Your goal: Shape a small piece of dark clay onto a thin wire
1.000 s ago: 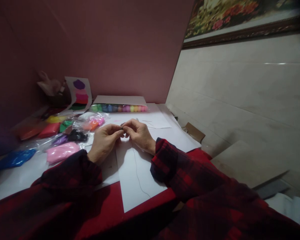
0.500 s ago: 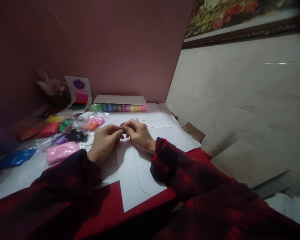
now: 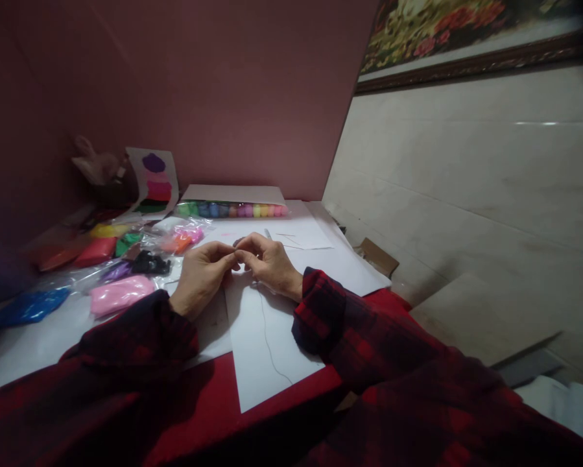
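Observation:
My left hand (image 3: 201,275) and my right hand (image 3: 270,263) meet over the white paper, thumbs and forefingers pinched together. Between and just behind the fingertips shows the edge of a small dark lump of clay (image 3: 237,241); most of it is hidden by the fingers. Under the hands lies a white sheet (image 3: 266,344) with one thin wavy dark line running down it. Beyond my right hand, a few thin dark strokes mark another white sheet (image 3: 310,227).
At the left lie bags of coloured clay, among them pink (image 3: 120,295), black (image 3: 150,263), red (image 3: 95,251) and blue (image 3: 28,308). A clear-fronted box of coloured clay (image 3: 233,210) stands at the back, beside a painted paper (image 3: 155,185). Red cloth (image 3: 208,402) hangs at the front edge.
The fingertips have drawn closer together and shifted slightly, so less of the dark clay shows between them. The wrists and everything on the table stay as they were.

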Demonstrator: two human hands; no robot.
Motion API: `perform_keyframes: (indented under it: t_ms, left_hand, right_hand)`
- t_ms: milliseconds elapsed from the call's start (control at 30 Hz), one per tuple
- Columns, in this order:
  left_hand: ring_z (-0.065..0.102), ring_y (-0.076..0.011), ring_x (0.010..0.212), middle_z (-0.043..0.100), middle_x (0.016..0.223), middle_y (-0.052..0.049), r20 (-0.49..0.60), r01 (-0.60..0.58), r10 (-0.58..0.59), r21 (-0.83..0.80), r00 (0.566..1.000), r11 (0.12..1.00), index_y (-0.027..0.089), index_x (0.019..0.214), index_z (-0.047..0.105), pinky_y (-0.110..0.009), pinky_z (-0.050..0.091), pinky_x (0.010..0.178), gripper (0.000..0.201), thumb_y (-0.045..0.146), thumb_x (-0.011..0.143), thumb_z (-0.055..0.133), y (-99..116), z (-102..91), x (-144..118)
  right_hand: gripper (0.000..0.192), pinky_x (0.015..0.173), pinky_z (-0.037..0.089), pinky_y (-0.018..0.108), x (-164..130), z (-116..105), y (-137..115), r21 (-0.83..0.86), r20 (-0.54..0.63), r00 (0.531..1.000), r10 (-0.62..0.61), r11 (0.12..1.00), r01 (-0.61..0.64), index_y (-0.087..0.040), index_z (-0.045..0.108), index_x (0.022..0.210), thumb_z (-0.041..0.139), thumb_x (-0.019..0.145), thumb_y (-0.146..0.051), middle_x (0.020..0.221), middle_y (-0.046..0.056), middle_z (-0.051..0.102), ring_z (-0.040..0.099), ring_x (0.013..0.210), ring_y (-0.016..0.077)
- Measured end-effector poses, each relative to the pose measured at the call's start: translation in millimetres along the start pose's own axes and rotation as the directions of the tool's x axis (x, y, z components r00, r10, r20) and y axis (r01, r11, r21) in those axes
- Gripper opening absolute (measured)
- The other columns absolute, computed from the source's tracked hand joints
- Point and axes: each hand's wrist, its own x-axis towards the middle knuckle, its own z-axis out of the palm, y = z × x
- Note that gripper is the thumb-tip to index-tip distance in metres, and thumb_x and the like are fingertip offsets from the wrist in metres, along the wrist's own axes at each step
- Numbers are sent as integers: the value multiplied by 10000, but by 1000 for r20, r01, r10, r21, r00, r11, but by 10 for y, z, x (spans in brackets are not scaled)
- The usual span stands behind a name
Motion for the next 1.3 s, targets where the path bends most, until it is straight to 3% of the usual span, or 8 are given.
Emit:
perform_keyframes:
  t_ms: [267, 933, 1300]
  left_hand:
    - [501, -98, 427, 663, 555, -13, 26, 2, -2, -13, 1000, 1000, 154, 650, 715, -238, 385, 432, 223, 315, 586, 855, -10, -11, 6]
    - [512, -112, 406, 623, 508, -7, 93, 49, -58, 88, 994, 995, 156, 658, 660, -231, 402, 414, 157, 280, 656, 756, -74, -30, 31]
    - [518, -107, 399, 654, 564, -5, 53, 7, -8, 26, 999, 1000, 160, 684, 659, -232, 392, 401, 169, 290, 679, 768, -26, -23, 12]
  right_hand:
    - [96, 679, 474, 273, 1, -6, -13, -34, 14, 1000, -8, 999, 8, -198, 636, 871, 630, 895, -291, 823, 1, 691, 605, 712, 124]
    - [105, 736, 445, 287, -9, -12, -32, -176, 66, 997, -34, 983, 45, -200, 610, 817, 604, 918, -229, 795, -9, 670, 590, 739, 134]
    - [72, 703, 494, 281, -4, 15, -19, 0, 2, 1000, 30, 1000, -30, -203, 659, 887, 639, 889, -272, 814, -4, 703, 613, 705, 124]
